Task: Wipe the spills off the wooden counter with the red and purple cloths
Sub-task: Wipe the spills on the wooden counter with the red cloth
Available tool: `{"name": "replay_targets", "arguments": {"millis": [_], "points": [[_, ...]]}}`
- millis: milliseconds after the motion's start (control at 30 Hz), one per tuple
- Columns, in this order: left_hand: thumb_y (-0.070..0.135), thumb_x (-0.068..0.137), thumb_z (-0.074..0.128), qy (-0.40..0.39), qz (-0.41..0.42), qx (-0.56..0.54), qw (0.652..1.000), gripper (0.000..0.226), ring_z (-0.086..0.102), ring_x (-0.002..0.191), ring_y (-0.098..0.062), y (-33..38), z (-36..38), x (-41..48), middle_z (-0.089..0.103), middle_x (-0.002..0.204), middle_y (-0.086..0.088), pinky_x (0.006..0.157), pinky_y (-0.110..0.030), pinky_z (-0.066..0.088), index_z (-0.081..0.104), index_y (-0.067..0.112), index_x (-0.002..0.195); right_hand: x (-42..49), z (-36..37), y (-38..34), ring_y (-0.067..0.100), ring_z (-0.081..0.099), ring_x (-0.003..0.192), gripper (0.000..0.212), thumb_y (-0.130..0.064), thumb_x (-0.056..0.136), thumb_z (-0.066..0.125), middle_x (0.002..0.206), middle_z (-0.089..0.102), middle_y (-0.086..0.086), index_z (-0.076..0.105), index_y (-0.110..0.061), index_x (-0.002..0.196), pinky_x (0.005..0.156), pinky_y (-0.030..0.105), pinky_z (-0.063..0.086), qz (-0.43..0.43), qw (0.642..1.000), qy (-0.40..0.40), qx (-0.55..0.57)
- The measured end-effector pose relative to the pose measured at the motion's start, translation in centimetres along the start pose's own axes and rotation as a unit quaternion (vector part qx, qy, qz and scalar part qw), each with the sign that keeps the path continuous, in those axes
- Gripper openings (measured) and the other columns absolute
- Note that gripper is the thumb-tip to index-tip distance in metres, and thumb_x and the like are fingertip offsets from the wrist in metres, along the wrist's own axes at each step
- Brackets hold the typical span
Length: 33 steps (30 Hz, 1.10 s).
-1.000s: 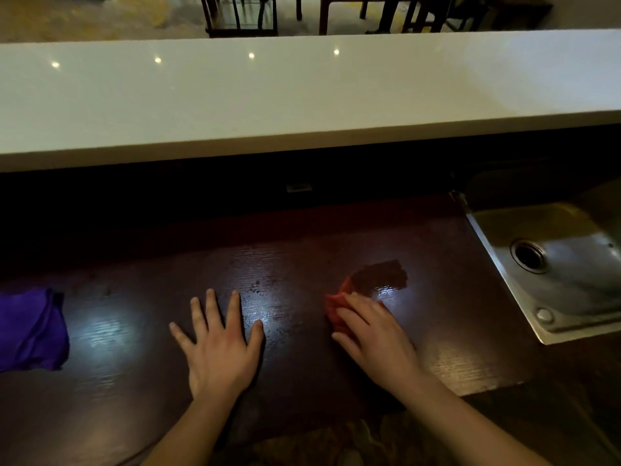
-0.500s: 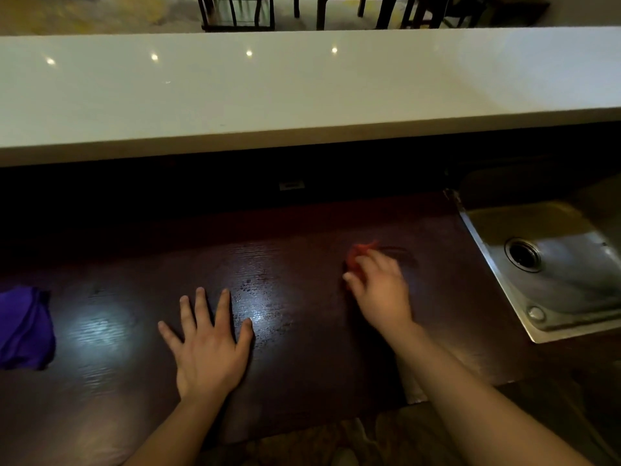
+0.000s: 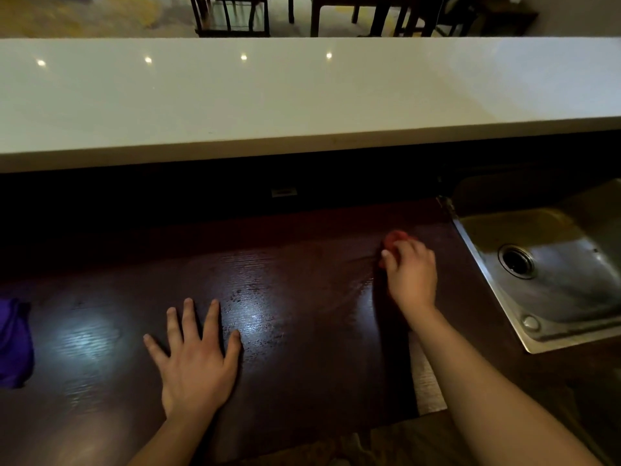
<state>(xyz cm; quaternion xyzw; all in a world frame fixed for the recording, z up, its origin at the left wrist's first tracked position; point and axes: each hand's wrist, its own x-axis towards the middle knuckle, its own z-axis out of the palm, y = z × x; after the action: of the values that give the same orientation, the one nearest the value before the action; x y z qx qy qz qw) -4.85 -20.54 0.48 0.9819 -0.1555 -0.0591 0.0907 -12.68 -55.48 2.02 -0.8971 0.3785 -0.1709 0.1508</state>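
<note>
My right hand point(image 3: 410, 274) presses a bunched red cloth point(image 3: 395, 238) onto the dark wooden counter point(image 3: 302, 364), far on the right, a short way from the sink. Most of the cloth is hidden under my fingers. A faint wet streak shows on the wood just left of that hand. My left hand point(image 3: 195, 361) lies flat on the counter with fingers spread, holding nothing. Small droplets glint in the light patch to the right of its fingers. The purple cloth point(image 3: 13, 344) lies crumpled at the left edge of the view, untouched.
A steel sink point(image 3: 551, 274) with a round drain is set into the counter on the right. A raised white bar top point(image 3: 302, 95) runs across the back, above a dark recess. Chairs and table legs stand beyond it.
My right hand has pushed the red cloth away from me and to the right, across the dark spill seen earlier, which no longer shows. My left hand has stayed flat.
</note>
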Motion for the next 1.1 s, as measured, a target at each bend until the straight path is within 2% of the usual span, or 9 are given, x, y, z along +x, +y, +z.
{"name": "replay_targets", "arguments": {"millis": [100, 300, 433, 500, 600, 733, 833, 933, 1100], "points": [[0.060, 0.089, 0.023, 0.005, 0.003, 0.001, 1.000, 0.071, 0.010, 0.149, -0.036, -0.2, 0.3, 0.2, 0.025, 0.160, -0.016, 0.113, -0.071, 0.007, 0.034, 0.026, 0.150, 1.2, 1.2, -1.8, 0.035, 0.050, 0.115, 0.031, -0.030, 0.090, 0.061, 0.134, 0.057, 0.010, 0.065, -0.013, 0.116, 0.098, 0.041, 0.042, 0.009, 1.000, -0.019, 0.006], [0.059, 0.089, 0.023, 0.008, 0.004, 0.005, 1.000, 0.070, 0.011, 0.149, -0.035, -0.3, 0.4, 0.0, 0.027, 0.159, -0.016, 0.113, -0.071, 0.008, 0.035, 0.026, 0.149, -5.4, 2.2, -8.0, 0.033, 0.048, 0.127, 0.033, -0.037, 0.087, 0.064, 0.139, 0.054, 0.008, 0.066, -0.020, 0.116, 0.106, 0.045, 0.038, -0.233, 0.957, -0.165, 0.056], [0.058, 0.090, 0.024, 0.011, 0.007, 0.007, 1.000, 0.068, 0.014, 0.149, -0.036, -0.3, 0.4, 0.1, 0.028, 0.159, -0.016, 0.112, -0.071, 0.009, 0.036, 0.026, 0.149, -10.0, 1.4, -6.2, 0.027, 0.046, 0.131, 0.041, -0.055, 0.088, 0.052, 0.145, 0.049, 0.003, 0.058, -0.033, 0.122, 0.109, 0.047, 0.037, -0.362, 0.913, -0.187, 0.023], [0.058, 0.090, 0.024, 0.012, 0.007, 0.009, 1.000, 0.068, 0.014, 0.149, -0.037, -0.4, 0.5, 0.1, 0.028, 0.159, -0.016, 0.112, -0.071, 0.010, 0.035, 0.026, 0.149, -8.8, 0.9, -3.9, 0.028, 0.050, 0.129, 0.043, -0.054, 0.089, 0.053, 0.143, 0.051, 0.004, 0.061, -0.030, 0.123, 0.107, 0.043, 0.040, -0.326, 0.934, -0.148, 0.006], [0.058, 0.091, 0.024, 0.010, 0.006, 0.014, 1.000, 0.068, 0.013, 0.149, -0.036, -0.4, 0.6, 0.1, 0.027, 0.159, -0.016, 0.113, -0.071, 0.009, 0.035, 0.027, 0.149, -4.5, 0.7, -1.8, 0.032, 0.049, 0.128, 0.042, -0.045, 0.088, 0.062, 0.141, 0.053, 0.009, 0.064, -0.022, 0.123, 0.104, 0.041, 0.042, -0.187, 0.978, -0.096, -0.010], [0.059, 0.090, 0.023, 0.008, 0.004, 0.012, 1.000, 0.069, 0.012, 0.149, -0.036, -0.2, 0.4, 0.1, 0.027, 0.159, -0.016, 0.113, -0.071, 0.008, 0.035, 0.026, 0.149, -0.4, 1.8, -4.0, 0.034, 0.038, 0.133, 0.050, -0.052, 0.088, 0.056, 0.147, 0.044, 0.013, 0.059, -0.021, 0.127, 0.109, 0.040, 0.035, -0.040, 0.994, -0.098, -0.007], [0.059, 0.090, 0.022, 0.008, 0.002, 0.012, 1.000, 0.069, 0.012, 0.149, -0.036, -0.1, 0.2, 0.1, 0.027, 0.159, -0.015, 0.113, -0.071, 0.009, 0.035, 0.027, 0.149, -2.8, 2.8, -7.3, 0.033, 0.031, 0.139, 0.067, -0.061, 0.083, 0.057, 0.152, 0.036, 0.012, 0.051, -0.019, 0.134, 0.115, 0.042, 0.028, -0.139, 0.980, -0.142, 0.019], [0.058, 0.090, 0.024, 0.007, 0.004, 0.011, 1.000, 0.068, 0.014, 0.149, -0.036, 0.0, 0.3, 0.3, 0.028, 0.159, -0.015, 0.113, -0.071, 0.010, 0.036, 0.027, 0.149, -7.5, 2.8, -8.6, 0.031, 0.037, 0.137, 0.061, -0.057, 0.084, 0.057, 0.151, 0.040, 0.010, 0.055, -0.017, 0.131, 0.111, 0.045, 0.034, -0.293, 0.932, -0.207, 0.061], [0.056, 0.090, 0.025, 0.015, 0.003, 0.014, 1.000, 0.067, 0.017, 0.148, -0.037, -0.1, 0.3, 0.1, 0.031, 0.157, -0.017, 0.112, -0.072, 0.011, 0.038, 0.025, 0.148, -7.0, 1.0, -8.6, 0.014, 0.056, 0.110, 0.022, -0.028, 0.088, 0.067, 0.132, 0.047, 0.006, 0.069, -0.013, 0.104, 0.099, 0.023, 0.041, -0.211, 0.926, -0.214, 0.227]]}}
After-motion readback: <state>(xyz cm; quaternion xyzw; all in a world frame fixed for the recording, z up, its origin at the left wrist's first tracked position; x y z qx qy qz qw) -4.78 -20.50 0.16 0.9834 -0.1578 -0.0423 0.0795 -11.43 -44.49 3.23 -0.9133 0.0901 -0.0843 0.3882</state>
